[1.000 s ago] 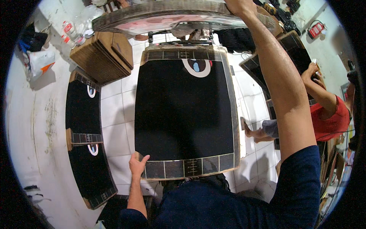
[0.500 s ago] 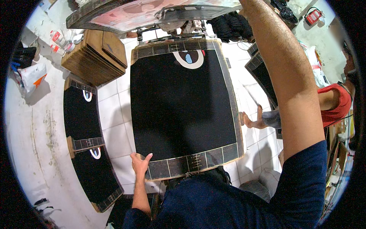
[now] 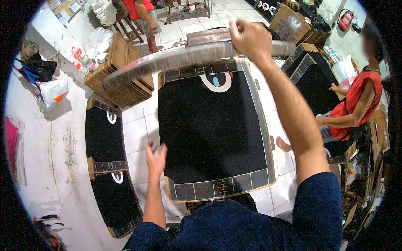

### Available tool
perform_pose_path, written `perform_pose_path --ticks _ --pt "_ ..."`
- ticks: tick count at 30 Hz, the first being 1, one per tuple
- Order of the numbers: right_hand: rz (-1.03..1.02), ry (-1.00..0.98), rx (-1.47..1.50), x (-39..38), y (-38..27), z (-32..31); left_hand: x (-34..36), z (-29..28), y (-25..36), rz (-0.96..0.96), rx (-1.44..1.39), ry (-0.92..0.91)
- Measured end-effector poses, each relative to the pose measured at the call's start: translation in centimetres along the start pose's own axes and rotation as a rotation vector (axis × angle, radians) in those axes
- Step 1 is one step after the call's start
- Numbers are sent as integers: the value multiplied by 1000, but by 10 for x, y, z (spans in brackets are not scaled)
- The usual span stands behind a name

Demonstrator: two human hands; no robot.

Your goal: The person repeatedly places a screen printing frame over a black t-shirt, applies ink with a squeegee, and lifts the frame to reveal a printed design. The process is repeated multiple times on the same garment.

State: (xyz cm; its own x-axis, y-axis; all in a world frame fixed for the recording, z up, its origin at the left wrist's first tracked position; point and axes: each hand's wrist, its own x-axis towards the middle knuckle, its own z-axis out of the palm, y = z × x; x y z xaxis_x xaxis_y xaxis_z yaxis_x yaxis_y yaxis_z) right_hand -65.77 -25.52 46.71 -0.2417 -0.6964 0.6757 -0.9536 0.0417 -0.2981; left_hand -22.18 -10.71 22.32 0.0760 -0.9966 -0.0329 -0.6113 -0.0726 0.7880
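A printing board with black cloth stretched on it lies in front of me. An eye shape in white, black and blue shows near the cloth's far edge. Beyond it, a screen-printing frame spans the board's far end, smeared by motion. At that frame's upper right, my right hand is closed, its fingers curled at the edge. A flat reddish-brown bar lies just left of that hand. My left hand hangs by the board's left side, fingers apart and holding nothing.
Two more cloth-covered boards stand at left, near a stack of brown boards. On the right, a person in a red top is beside other black-covered boards. Another person stands at the far side.
The screen frame has tilted from its raised position, and my right hand has come into view with it. My left hand has let go of the board's near left corner and moved slightly away.
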Motion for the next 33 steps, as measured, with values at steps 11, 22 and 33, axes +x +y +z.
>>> perform_pose_path --ticks 11,22,33 --pt "46 -383 162 -258 65 94 27 81 0 -924 -959 60" --pt "-231 -695 -201 -55 135 321 2 111 -75 -407 -19 435" --pt "-316 -466 -14 -69 140 312 -7 132 -83 -342 224 622"
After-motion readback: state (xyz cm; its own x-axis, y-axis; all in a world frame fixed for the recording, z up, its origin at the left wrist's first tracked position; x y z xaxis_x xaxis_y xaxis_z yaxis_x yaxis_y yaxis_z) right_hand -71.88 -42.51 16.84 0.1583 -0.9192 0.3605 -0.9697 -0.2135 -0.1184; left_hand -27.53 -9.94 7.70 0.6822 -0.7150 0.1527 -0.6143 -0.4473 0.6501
